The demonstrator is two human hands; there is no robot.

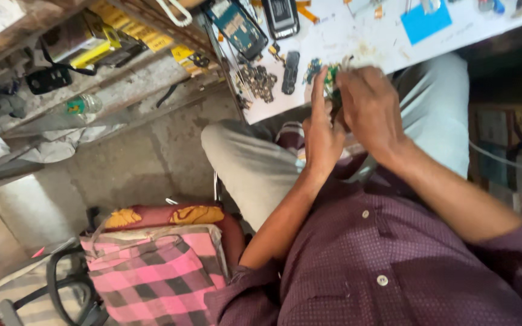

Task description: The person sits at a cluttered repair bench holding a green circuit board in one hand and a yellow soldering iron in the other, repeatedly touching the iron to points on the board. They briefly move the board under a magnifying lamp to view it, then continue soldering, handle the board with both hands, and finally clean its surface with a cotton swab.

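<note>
My two hands meet above the near edge of the white worktop (357, 45). Between them is a small green circuit board (332, 78), mostly hidden by the fingers. My left hand (321, 130) holds it from the left with the index finger pointing up along it. My right hand (370, 108) closes over it from the right and covers most of it. Directly beyond the hands, on the worktop, lie a slim black part (290, 72) and a cluster of small dark components (257, 81).
Opened phones (237, 27) (281, 17) and a blue card (425, 23) lie further back on the worktop. To the left are wooden shelves (110, 72) with boxes and a bottle (83, 104). A pink checked bag (155, 274) stands on the concrete floor by my knee.
</note>
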